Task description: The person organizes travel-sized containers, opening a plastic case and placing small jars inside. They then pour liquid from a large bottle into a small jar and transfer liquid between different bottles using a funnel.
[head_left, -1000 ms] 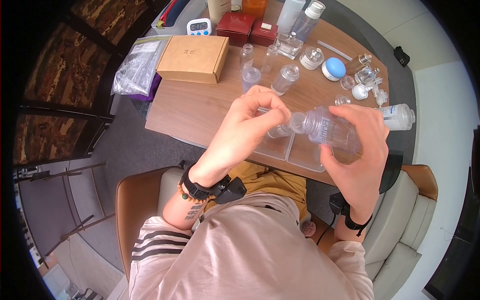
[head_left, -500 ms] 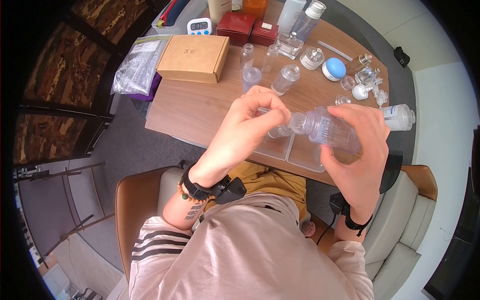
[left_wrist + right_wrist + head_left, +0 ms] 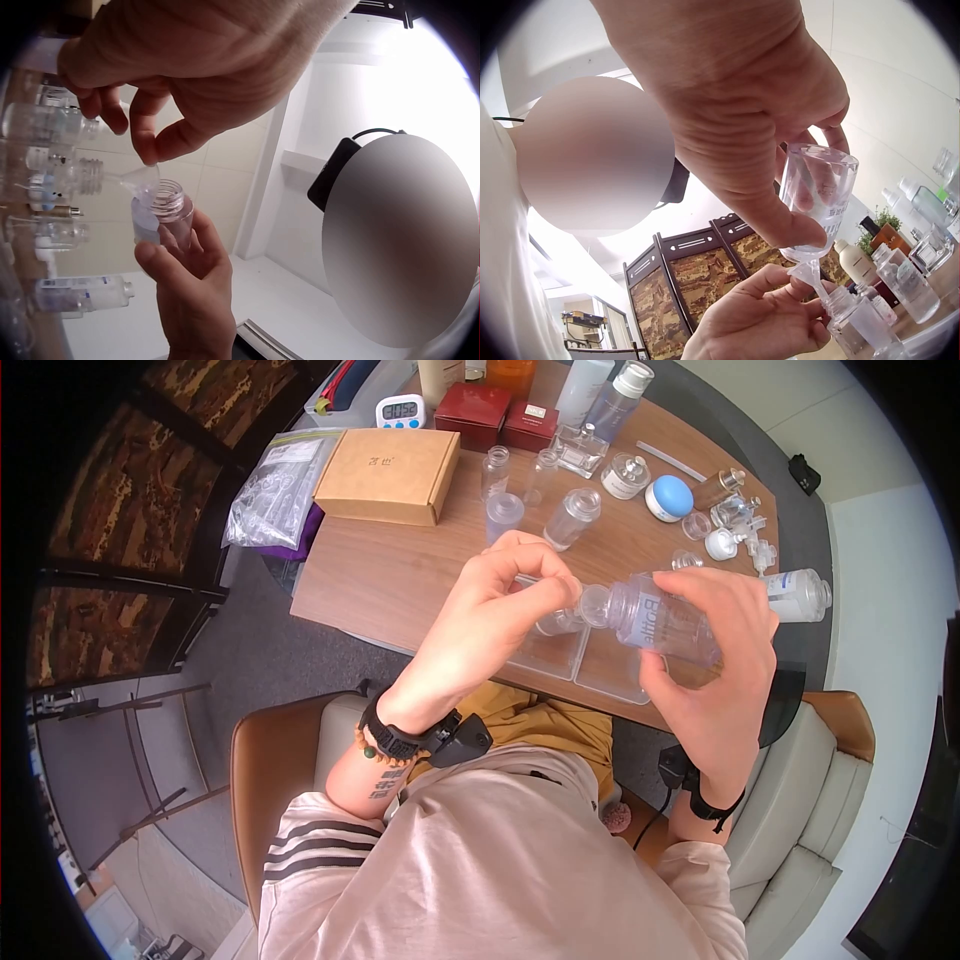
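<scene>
My right hand (image 3: pixel 725 650) grips a clear bottle (image 3: pixel 660 622) with printed lettering, fingers on one side and thumb on the other. The bottle is tilted, its open threaded mouth pointing toward my left hand (image 3: pixel 500 590). Between thumb and fingertips, the left hand pinches a small clear funnel (image 3: pixel 141 180). The funnel's wide end lies right at the mouth of the tilted bottle. Its stem points into the threaded neck of a second clear bottle (image 3: pixel 847 322), which stands upright below. In the head view the left hand partly hides this lower bottle.
A clear divided tray (image 3: pixel 610 678) lies at the table's near edge. Several clear bottles stand beyond the hands, including one (image 3: pixel 572 520) just behind. A cardboard box (image 3: pixel 385 477) and white timer (image 3: pixel 399 414) are at the left; a blue-lidded jar (image 3: pixel 668 498) and a lying bottle (image 3: pixel 797 595) are at the right.
Both hands, the funnel and the tilted bottle stay almost in place. The held bottle's lettering shifts only very slightly.
</scene>
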